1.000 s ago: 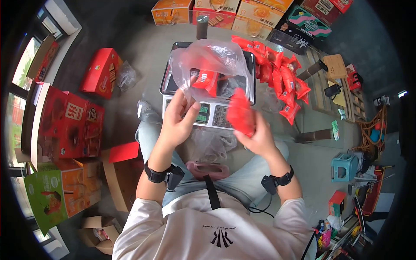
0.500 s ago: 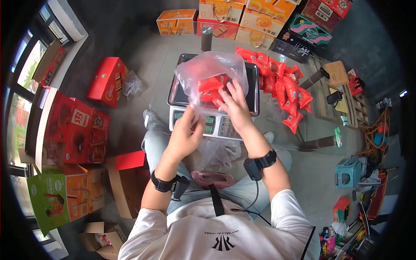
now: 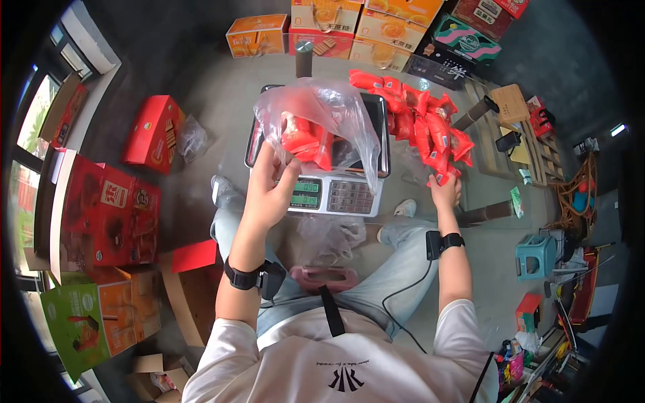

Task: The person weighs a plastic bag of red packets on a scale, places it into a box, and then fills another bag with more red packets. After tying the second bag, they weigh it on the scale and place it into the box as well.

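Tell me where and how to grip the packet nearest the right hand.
Probably pinch its near end, coming from the person's side: the packet lies at the near edge, with the pile behind it. The right hand is at that end.

Glass table (image 3: pixel 484 185): room to pass between scale (image 3: pixel 324 195) and right hand (image 3: pixel 446 191), near side — film (image 3: pixel 415 163) lies farther in.
Red packets (image 3: pixel 437 131): crowd the tray's far right side.
Bag (image 3: pixel 322 97): covers much of the tray — its right flap hangs towards the keypad.
Left hand (image 3: pixel 269 191): obstructs the bag's near left edge.
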The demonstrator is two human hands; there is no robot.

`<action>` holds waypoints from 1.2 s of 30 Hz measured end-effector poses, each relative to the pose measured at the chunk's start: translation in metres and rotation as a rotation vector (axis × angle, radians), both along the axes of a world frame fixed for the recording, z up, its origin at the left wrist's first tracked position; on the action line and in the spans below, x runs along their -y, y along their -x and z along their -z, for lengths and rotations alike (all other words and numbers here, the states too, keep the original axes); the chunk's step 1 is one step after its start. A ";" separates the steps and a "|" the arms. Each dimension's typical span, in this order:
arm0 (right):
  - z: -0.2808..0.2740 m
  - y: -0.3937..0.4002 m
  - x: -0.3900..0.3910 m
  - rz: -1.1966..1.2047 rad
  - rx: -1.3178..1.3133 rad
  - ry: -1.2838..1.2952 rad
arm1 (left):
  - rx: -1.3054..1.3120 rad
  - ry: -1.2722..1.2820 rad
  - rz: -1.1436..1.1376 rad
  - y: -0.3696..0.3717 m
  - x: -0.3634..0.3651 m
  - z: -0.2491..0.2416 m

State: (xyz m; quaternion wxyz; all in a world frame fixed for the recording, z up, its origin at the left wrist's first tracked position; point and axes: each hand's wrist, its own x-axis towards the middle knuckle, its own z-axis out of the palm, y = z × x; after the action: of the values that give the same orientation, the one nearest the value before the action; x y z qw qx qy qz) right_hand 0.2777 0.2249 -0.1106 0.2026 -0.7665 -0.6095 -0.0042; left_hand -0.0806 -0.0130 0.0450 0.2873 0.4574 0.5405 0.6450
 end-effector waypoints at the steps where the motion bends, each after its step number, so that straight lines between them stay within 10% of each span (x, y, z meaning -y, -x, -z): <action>1: 0.008 -0.011 -0.003 -0.001 -0.147 0.062 | 0.014 0.021 -0.014 -0.001 0.001 0.003; 7: 0.059 -0.022 -0.006 0.106 -0.334 -0.036 | 0.086 -0.011 0.032 -0.012 0.003 -0.012; 9: 0.058 -0.010 0.013 0.285 -1.049 -0.302 | 0.099 -0.011 0.049 -0.011 0.003 -0.013; 12: -0.013 0.034 0.077 0.205 -1.341 -0.336 | 0.080 -0.001 0.027 -0.009 0.003 -0.011; 20: -0.131 0.143 0.174 -1.315 -1.245 0.154 | 0.027 0.040 0.003 -0.008 0.009 -0.015; 26: -0.107 0.211 0.126 -0.912 -1.322 0.504 | -0.156 0.175 -0.132 0.006 0.028 -0.002; 36: -0.110 0.209 0.098 -0.984 -0.578 -0.359 | 0.000 0.059 -0.116 -0.002 0.017 0.003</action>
State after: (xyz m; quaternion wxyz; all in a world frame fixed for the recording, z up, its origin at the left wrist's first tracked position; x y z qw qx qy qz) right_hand 0.0684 0.1264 -0.0010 0.4647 -0.3182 -0.8027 0.1961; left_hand -0.0784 -0.0298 0.0423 0.2629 0.4165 0.5851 0.6443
